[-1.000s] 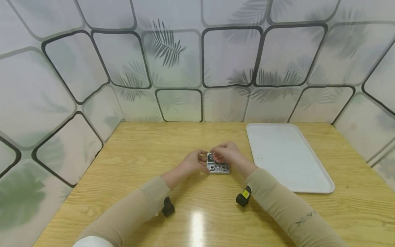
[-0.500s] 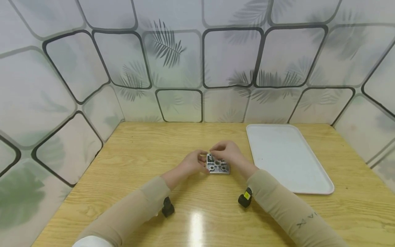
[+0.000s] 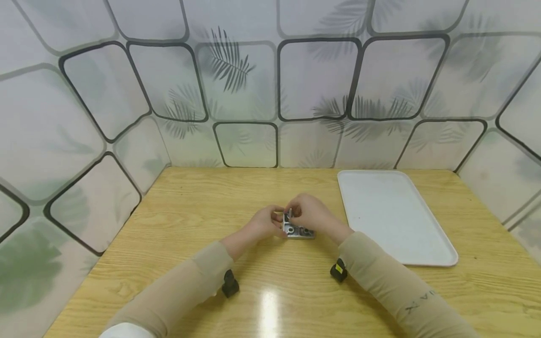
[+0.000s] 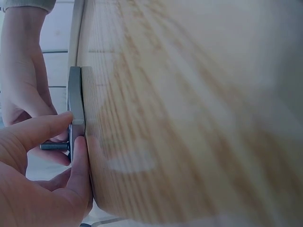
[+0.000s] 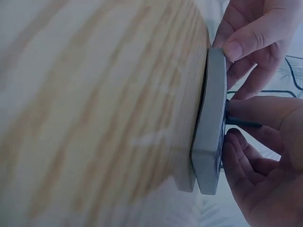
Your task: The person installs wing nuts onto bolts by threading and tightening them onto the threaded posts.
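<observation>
Change over the last half second: the right hand [image 3: 313,213] has rolled inward, covering the central hole of the metal plate [image 3: 298,231] and baring the tip of the bolt [image 4: 53,146]. Its fingers curl close round that bolt (how tightly, I cannot tell). Left hand [image 3: 263,224] unchanged, thumb and finger pinching the plate's edge. Plate lies on the wooden table [image 3: 236,188], centrally. Reading: a twist of the bolt, apparently unfinished.
</observation>
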